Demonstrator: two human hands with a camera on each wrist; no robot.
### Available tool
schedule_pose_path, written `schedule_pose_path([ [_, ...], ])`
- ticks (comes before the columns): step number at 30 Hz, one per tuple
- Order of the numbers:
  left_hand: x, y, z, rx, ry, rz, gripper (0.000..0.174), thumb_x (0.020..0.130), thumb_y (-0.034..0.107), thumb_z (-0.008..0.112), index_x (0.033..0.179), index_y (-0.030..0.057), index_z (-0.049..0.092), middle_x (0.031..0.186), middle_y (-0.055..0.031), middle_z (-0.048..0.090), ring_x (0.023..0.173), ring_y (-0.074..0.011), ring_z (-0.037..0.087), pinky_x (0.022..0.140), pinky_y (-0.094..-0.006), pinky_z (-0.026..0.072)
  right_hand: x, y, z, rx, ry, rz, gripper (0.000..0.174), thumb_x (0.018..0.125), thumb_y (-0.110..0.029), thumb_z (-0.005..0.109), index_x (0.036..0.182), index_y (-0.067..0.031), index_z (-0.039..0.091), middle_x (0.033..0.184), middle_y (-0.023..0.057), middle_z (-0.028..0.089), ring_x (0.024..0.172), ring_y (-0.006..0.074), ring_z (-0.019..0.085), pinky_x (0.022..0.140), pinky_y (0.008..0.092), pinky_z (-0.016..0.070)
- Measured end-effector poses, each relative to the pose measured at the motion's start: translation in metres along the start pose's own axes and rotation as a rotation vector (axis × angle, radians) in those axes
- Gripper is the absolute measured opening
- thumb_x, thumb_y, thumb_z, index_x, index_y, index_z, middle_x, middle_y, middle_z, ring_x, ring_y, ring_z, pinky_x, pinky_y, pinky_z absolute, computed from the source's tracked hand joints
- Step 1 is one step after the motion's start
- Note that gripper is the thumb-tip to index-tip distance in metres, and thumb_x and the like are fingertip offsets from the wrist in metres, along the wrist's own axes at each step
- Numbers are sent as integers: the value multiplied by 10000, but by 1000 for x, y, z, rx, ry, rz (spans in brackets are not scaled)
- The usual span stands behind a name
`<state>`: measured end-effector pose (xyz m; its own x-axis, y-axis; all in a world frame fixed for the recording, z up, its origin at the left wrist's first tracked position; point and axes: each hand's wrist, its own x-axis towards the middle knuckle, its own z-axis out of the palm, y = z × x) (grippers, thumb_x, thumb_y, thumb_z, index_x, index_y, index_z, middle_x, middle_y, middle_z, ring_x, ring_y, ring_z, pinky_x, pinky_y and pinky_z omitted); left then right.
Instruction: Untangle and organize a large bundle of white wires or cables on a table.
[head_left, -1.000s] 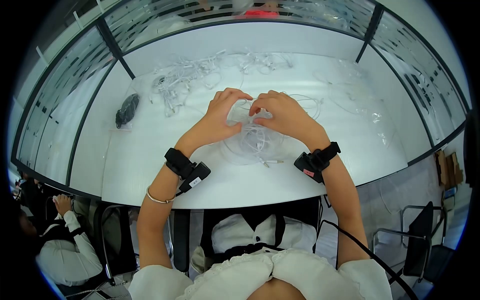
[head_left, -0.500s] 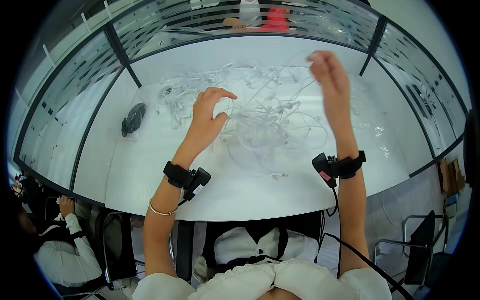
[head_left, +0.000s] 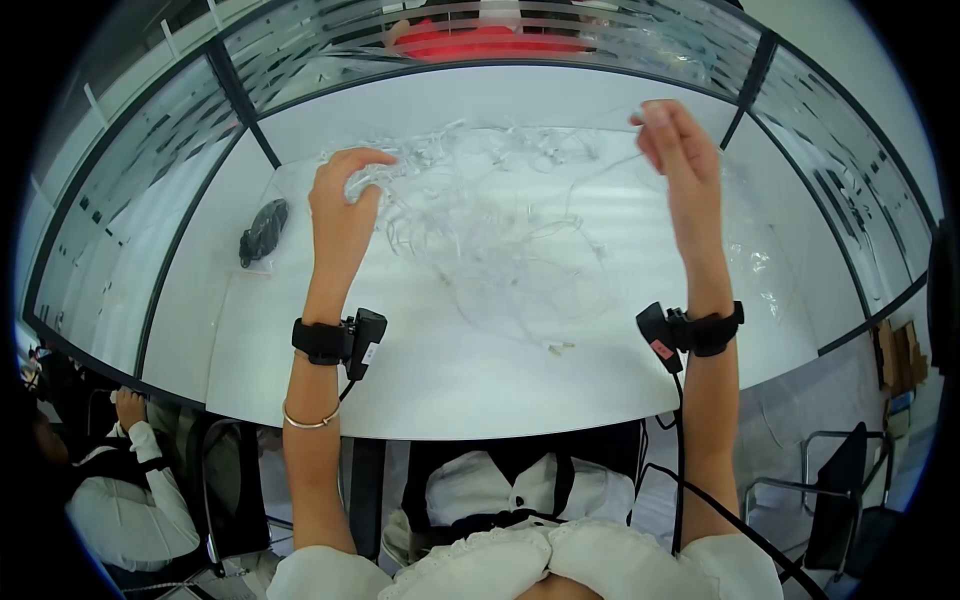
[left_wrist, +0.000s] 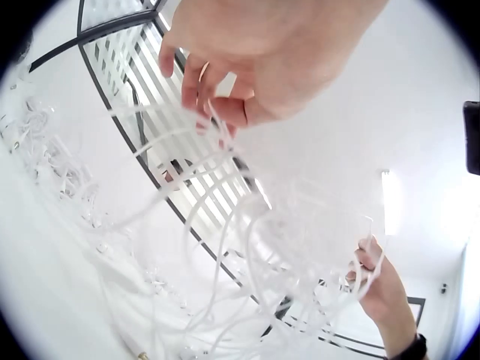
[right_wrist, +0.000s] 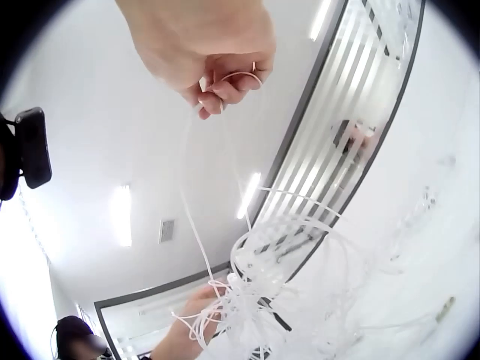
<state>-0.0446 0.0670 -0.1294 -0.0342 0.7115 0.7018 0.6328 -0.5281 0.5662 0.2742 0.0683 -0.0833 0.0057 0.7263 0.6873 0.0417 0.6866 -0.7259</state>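
A loose tangle of thin white cables (head_left: 500, 240) is spread between my two hands, blurred by motion. My left hand (head_left: 338, 205) is at the tangle's left, thumb and fingers curled round several strands. In the left wrist view, white cable loops (left_wrist: 214, 247) hang below its fingertips. Up at the far right, my right hand (head_left: 685, 155) pinches a single cable, and a strand runs from its fingers down to the knotted bundle (right_wrist: 236, 307) in the right wrist view. A cable plug (head_left: 555, 348) lies near the front of the white table (head_left: 420, 400).
More white cables (head_left: 540, 145) lie along the back of the table. A dark bundle in a clear bag (head_left: 264, 232) sits at the left. Clear plastic bags (head_left: 755, 262) lie at the right. Low partitions with striped glass (head_left: 820, 170) enclose the table; another person sits at lower left.
My hands were together over the coiled cables. The right hand rose away to the far right with a cable; then my left hand moved left, drawing strands along. The tangle has spread out.
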Motion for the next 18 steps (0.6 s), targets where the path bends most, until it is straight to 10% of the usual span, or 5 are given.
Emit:
schedule_pose_path([
  [6,-9,52,16,-453,-364,-31,179,844,67,566,979,36,680,1116,-73,623,1084,-190,550,977,-324,387,-18,4,32,-17,-237,60,169,953,-182,536,928,-23,588,711,-21,511,679,62,453,633,207,368],
  [9,-25,73,27,-504,-474,-24,248,946,195,525,891,-4,662,913,-59,644,839,-142,595,809,-284,453,-29,-5,45,14,-310,68,133,906,-156,612,967,-39,595,853,-11,565,752,87,484,720,226,420],
  [13,-23,67,12,-773,-584,-287,419,988,301,452,700,26,583,558,24,457,466,-57,341,480,-219,268,-29,-6,41,13,-391,6,169,854,-107,651,1006,-62,591,910,-15,531,806,93,479,777,238,432],
  [18,-14,71,-7,-778,-643,-242,327,954,251,523,705,41,556,589,39,418,487,-39,292,477,-221,234,-23,12,32,-137,-239,79,233,790,-12,608,1009,-92,605,861,-19,519,734,88,460,699,230,427],
])
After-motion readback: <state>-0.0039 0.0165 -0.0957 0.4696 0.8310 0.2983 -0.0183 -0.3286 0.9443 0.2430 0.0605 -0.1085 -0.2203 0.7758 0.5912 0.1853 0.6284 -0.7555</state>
